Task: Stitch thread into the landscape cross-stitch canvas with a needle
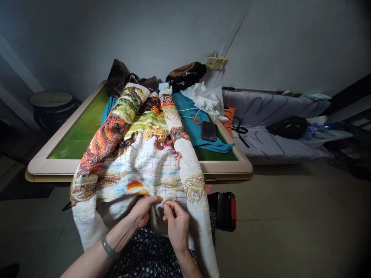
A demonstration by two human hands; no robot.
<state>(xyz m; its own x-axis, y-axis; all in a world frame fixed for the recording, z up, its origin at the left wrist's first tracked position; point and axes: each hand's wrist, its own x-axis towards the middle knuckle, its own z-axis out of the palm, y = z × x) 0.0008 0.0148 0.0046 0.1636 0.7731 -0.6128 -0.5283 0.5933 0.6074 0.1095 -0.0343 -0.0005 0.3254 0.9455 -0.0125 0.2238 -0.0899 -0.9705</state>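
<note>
A large cross-stitch canvas (pixel 142 164) with a printed grid and colourful stitched patches drapes over the table edge towards my lap. Its two sides are rolled into thick tubes. My left hand (pixel 142 210), with a bangle on the wrist, is closed on the canvas's near edge, thumb on top and fingers beneath. Close beside it, my right hand (pixel 177 224) is closed in a pinch at that same edge. Whatever lies between its fingertips is too small to make out. Farther up the canvas rests a bundle of pale yellow thread (pixel 155 134).
The green-topped table (pixel 74 137) has a raised pale rim. A phone (pixel 208 131) lies on teal cloth (pixel 189 133) near scissors (pixel 240 127) and crumpled plastic (pixel 204 98). Bags (pixel 185 75) stand at the back. A covered sofa (pixel 261 112) is to the right, a stool (pixel 50 99) left.
</note>
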